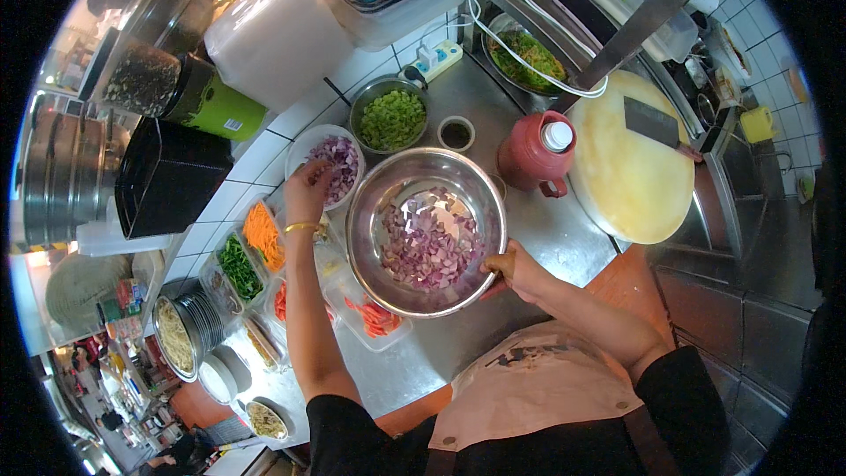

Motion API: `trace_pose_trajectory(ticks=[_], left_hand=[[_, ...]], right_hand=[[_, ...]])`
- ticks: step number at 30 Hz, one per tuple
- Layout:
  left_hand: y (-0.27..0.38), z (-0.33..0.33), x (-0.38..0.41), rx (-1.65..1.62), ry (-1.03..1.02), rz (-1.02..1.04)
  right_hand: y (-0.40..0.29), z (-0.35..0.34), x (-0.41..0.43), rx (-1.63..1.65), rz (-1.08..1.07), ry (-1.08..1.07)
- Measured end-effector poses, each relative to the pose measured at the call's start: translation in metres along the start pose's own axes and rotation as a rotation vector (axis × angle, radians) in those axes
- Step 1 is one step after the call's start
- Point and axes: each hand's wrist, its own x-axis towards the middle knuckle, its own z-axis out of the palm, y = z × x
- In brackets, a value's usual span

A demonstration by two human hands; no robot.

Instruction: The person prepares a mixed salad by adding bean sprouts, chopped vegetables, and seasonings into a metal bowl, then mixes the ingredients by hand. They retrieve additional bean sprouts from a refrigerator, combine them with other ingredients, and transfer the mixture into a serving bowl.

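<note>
My right hand (517, 272) grips the near right rim of a wide stainless steel bowl (362, 277). Chopped red onion (433, 248) covers part of the bowl's bottom. My left hand (308, 186), with a yellow bangle on its wrist, reaches into a round white tub (295, 145) that also has chopped red onion (342, 165) in it. Its fingertips are down at the onion, and I cannot make out whether they hold any. Behind the steel bowl stands a metal pot (357, 129) of chopped green vegetable (392, 120).
To the right are a red thermos jug (529, 149) and a round cutting board (628, 192) bearing a cleaver (654, 122). A small cup (456, 133) of dark contents sits behind the bowl. Shredded carrot (263, 235), chopped greens (239, 270) and red pepper strips (378, 318) fill containers at the left. A white cable (522, 56) hangs above.
</note>
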Motion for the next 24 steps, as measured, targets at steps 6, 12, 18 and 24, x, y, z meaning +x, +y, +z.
trace_pose_trajectory(ticks=[6, 12, 18, 24], left_hand=[[0.122, 0.011, -0.036, 0.372, -0.22, 0.41], [0.076, 0.105, 0.1, 0.596, -0.058, 0.235], [0.048, 0.175, 0.13, 0.742, -0.057, 0.301], [0.037, 0.184, 0.145, 0.827, -0.121, 0.299]], right_hand=[[-0.007, -0.006, 0.005, 0.031, 0.022, -0.126], [0.005, -0.02, -0.018, -0.079, 0.062, -0.081], [0.009, -0.02, -0.06, -0.106, 0.043, -0.073], [0.035, -0.039, -0.072, -0.127, 0.057, -0.127]])
